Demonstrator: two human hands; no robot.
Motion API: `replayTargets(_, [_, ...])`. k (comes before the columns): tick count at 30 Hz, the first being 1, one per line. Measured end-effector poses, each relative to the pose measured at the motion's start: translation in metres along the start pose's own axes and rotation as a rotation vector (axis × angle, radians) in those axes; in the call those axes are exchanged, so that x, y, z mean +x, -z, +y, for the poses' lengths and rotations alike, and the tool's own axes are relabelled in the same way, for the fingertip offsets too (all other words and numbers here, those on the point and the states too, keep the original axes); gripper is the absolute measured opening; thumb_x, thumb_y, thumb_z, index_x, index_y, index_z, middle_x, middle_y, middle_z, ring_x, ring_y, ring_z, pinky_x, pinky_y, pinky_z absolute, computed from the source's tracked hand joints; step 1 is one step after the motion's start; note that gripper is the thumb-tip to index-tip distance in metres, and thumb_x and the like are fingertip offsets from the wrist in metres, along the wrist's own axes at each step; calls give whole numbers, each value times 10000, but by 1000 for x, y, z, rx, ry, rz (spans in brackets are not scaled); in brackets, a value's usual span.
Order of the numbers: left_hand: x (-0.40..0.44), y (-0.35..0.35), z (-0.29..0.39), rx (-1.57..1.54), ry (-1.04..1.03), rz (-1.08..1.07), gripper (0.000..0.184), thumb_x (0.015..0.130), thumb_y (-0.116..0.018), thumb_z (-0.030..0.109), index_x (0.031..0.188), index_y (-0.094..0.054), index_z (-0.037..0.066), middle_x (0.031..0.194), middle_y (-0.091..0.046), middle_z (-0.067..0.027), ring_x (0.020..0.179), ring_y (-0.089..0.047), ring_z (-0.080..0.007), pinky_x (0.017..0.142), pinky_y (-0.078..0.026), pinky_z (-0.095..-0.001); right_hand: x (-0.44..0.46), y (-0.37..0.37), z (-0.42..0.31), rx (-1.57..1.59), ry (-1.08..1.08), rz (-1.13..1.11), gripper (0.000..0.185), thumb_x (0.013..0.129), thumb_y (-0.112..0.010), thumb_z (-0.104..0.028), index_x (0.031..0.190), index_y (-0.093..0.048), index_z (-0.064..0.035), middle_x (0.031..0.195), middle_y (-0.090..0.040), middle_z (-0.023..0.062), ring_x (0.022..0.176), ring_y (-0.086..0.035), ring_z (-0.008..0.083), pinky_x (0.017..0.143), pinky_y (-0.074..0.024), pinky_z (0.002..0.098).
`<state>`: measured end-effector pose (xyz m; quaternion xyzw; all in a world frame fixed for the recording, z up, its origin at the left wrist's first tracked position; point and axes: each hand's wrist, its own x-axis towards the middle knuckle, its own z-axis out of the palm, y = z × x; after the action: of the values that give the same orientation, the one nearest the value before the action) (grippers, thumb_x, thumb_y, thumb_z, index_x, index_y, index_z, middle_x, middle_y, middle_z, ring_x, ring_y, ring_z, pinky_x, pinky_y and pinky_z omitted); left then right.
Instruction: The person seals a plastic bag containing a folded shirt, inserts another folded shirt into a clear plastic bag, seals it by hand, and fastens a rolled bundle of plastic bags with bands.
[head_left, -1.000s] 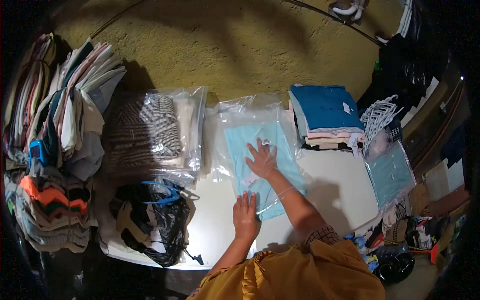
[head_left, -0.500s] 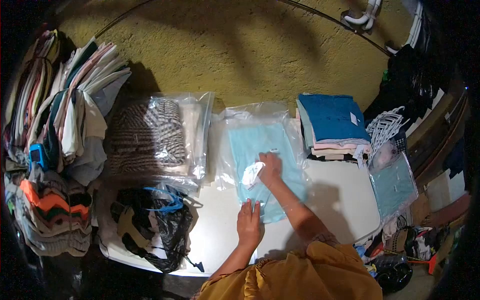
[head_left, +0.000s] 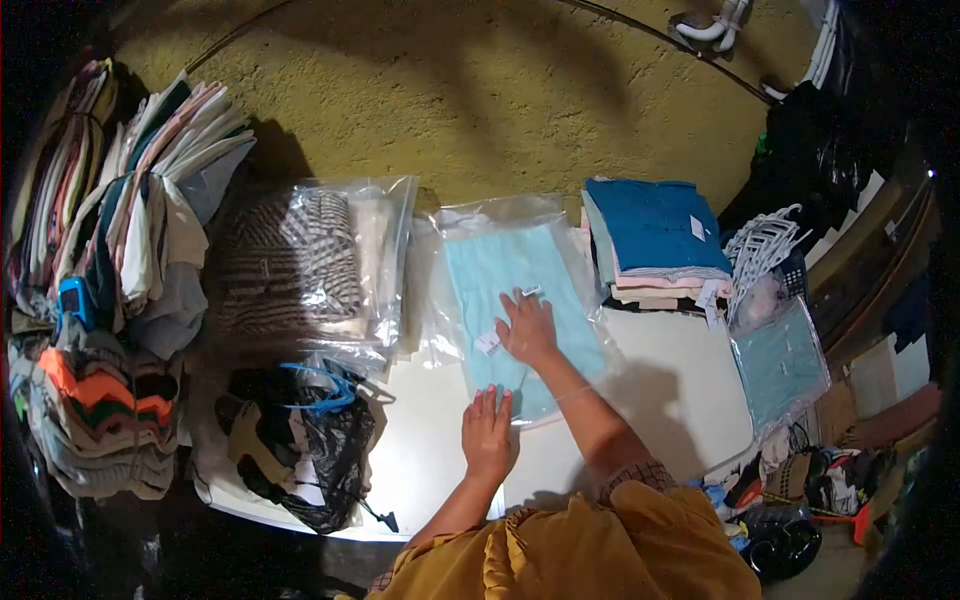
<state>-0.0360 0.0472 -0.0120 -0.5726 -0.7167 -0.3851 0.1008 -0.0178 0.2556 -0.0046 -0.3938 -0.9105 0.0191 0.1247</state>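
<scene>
A folded light-blue garment (head_left: 502,262) lies flat in a clear plastic bag (head_left: 440,345) on the white table (head_left: 670,370). My right hand (head_left: 528,328) rests on the middle of it with the fingers spread, beside a small white label (head_left: 488,342). At the near left corner of the bag, my left hand (head_left: 488,440) lies flat with its fingers stretched out, touching the edge. Neither hand grips anything.
Bagged checked clothing (head_left: 290,265) lies to the left, with a black plastic bag (head_left: 340,450) nearer me. Folded garments (head_left: 655,230) are stacked at the right, by white hangers (head_left: 765,250) and another bagged garment (head_left: 780,365). Bundled clothes (head_left: 150,210) stand far left.
My right hand has opened from bent fingers to a spread palm on the garment. My left hand stays at the near edge. The whole view has shifted slightly.
</scene>
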Motion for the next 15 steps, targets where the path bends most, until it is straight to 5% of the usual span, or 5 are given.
replayTargets(7, [3, 0, 2, 45, 32, -19, 554, 662, -537, -32, 1212, -533, 29, 1248, -512, -191, 1176, -471, -343, 964, -361, -461, -69, 20, 26, -77, 21, 50, 488, 893, -467, -343, 1296, -452, -68, 1359, -417, 161, 1273, -349, 349, 1013, -247, 571])
replayTargets(15, [0, 7, 0, -61, -71, -89, 502, 688, -562, -16, 1189, -536, 11, 1197, -553, -182, 1159, -493, -349, 953, -384, -436, -176, 40, 96, 18, 35, 86, 442, 879, -529, -264, 1233, -491, -1, 1311, -452, 209, 1239, -392, 369, 1024, -294, 500])
